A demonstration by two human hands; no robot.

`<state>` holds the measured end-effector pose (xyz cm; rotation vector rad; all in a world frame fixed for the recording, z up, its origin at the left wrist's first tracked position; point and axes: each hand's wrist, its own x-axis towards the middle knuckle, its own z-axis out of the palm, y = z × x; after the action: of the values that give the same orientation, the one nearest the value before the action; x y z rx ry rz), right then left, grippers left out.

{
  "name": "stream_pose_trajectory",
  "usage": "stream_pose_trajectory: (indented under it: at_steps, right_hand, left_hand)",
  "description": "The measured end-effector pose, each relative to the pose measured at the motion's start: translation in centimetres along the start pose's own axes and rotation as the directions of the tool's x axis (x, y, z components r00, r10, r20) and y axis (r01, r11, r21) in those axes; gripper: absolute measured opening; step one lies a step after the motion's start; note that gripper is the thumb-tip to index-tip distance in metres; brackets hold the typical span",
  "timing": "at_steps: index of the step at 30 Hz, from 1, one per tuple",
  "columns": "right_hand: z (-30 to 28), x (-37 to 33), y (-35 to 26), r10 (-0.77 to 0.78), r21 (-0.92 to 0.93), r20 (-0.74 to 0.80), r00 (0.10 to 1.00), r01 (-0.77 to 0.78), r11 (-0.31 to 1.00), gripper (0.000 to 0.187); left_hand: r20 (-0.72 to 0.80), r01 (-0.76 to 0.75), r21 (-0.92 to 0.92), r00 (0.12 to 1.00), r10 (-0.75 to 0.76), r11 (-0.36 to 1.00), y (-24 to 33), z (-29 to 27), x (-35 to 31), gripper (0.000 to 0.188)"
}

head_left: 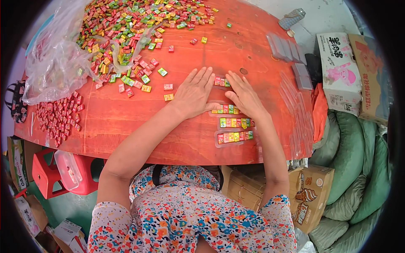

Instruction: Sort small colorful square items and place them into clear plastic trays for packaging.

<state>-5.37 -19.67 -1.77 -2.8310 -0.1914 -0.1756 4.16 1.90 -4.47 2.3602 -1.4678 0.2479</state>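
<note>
My left hand (195, 93) lies flat on the red table, fingers stretched and thumb out to the side. My right hand (245, 96) is opposite it, its fingers also extended. Between the fingertips is a short row of small coloured block-shaped packets (221, 82); neither hand is closed round it. Nearer to me, a second row of packets (228, 109) is partly covered by my left thumb and right hand. Two more filled clear trays, a middle one (235, 122) and a near one (235, 137), hold red, yellow and green packets side by side.
A big heap of mixed packets (126, 33) spreads over the far left, beside a clear plastic bag (55, 59). Red packets (60, 116) form a smaller pile. Clear trays (287, 48) and a silver cup-like object (292, 19) stand far right. Cartons (341, 71) are beyond the table edge.
</note>
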Motion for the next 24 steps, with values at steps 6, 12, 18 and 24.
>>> stream_pose_trajectory:
  at_steps: [6, 12, 18, 24]
  right_hand:
    - [0.8, -0.9, 0.2, -0.039, -0.138, 0.028, 0.999, 0.042, 0.990, 0.066]
    - [1.0, -0.9, 0.3, -0.046, -0.162, 0.025, 0.999, 0.050, 0.986, 0.068]
    - [-0.2, -1.5, 1.0, 0.010, -0.107, 0.089, 0.996, 0.000, 0.994, 0.066]
    - [0.0, -0.7, -0.8, -0.023, -0.081, 0.019, 1.000, 0.024, 0.996, 0.063]
  left_hand:
    - [0.066, -0.064, 0.049, 0.996, 0.061, 0.997, -0.3, -0.7, 0.4, 0.093]
    - [0.099, -0.063, -0.088, 0.992, 0.072, 0.994, -2.4, 0.1, 1.9, 0.055]
    - [0.013, -0.061, -0.223, 0.998, 0.066, 0.973, -1.1, -0.4, 1.4, 0.037]
    - [-0.046, 0.075, -0.414, 0.994, -0.103, 0.907, -0.9, -1.1, 1.3, 0.027]
